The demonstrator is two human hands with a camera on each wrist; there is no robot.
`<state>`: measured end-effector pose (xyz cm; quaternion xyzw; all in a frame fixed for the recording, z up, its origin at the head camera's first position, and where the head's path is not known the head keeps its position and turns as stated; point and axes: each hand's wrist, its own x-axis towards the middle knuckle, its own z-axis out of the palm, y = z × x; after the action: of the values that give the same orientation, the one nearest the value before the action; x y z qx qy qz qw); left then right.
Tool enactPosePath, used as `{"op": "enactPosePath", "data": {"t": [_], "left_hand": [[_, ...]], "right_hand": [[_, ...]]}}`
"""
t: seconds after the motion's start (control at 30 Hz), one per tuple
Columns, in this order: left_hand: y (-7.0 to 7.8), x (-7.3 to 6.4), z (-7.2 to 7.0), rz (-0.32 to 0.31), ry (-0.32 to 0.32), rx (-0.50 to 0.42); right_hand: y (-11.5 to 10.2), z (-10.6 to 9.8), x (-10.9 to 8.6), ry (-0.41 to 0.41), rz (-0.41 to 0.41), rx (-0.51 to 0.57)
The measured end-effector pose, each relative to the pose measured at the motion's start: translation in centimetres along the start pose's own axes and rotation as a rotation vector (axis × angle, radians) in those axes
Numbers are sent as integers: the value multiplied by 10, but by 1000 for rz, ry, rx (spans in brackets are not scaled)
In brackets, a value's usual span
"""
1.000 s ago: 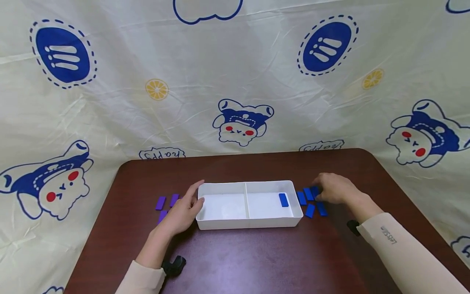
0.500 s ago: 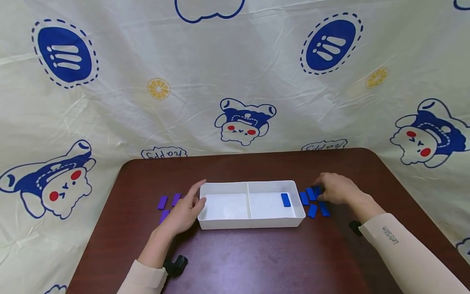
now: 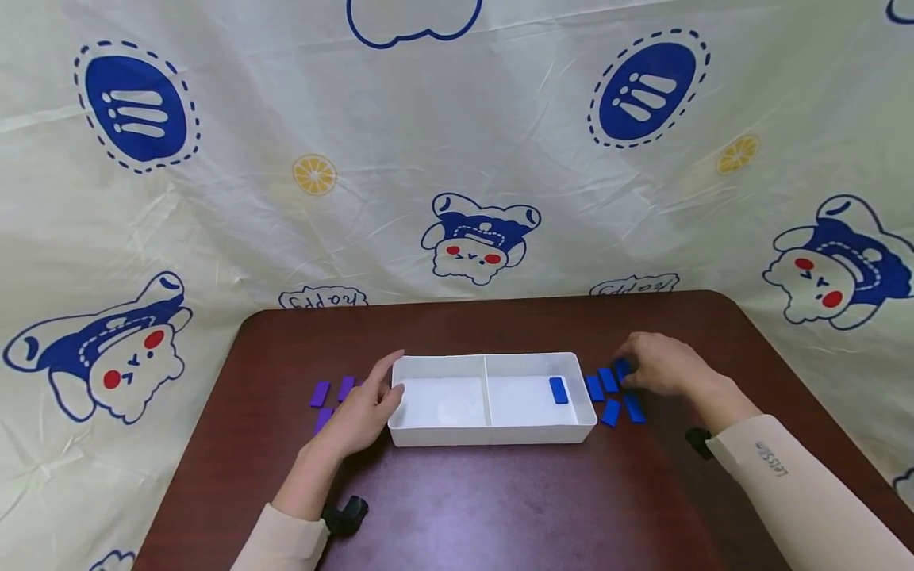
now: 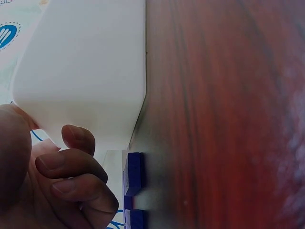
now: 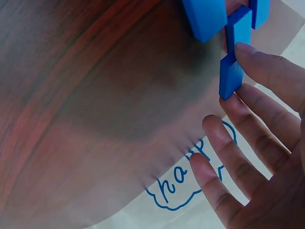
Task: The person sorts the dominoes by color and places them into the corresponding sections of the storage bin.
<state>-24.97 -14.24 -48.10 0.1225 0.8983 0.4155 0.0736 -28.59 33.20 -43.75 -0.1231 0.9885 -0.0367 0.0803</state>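
Observation:
A white two-compartment box (image 3: 493, 435) sits mid-table with a blue block (image 3: 558, 390) lying in its right compartment. At its left end my left hand (image 3: 364, 412) holds the box by the end rim, thumb at the edge and other fingers curled against the outer wall in the left wrist view. To the right of the box, my right hand (image 3: 660, 365) pinches a blue block (image 5: 231, 76) between thumb and fingertips, and its remaining fingers are spread. More blue blocks (image 3: 610, 412) lie close together between that hand and the box.
Several purple blocks (image 3: 320, 394) lie left of the box, partly behind my left hand. The brown table (image 3: 500, 507) has rounded far corners, and a patterned white sheet (image 3: 371, 238) hangs behind it. A dark strap (image 3: 346, 517) shows at my left wrist.
The view has shifted slightly. My right hand stays at the blue blocks, its fingertips now a little further around the far one; the left hand keeps its place on the box.

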Motion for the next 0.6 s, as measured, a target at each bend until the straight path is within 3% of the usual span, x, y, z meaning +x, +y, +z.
{"op": "enactPosePath", "data": {"t": [0.3,0.6], "left_hand": [[-2,3,0,15,8,2],[-1,1,1,-11,4,-12]], "right_hand": [[-9,-12,-3,10,-22,-15],[-19,-21,-4,35,-57,-54]]}}
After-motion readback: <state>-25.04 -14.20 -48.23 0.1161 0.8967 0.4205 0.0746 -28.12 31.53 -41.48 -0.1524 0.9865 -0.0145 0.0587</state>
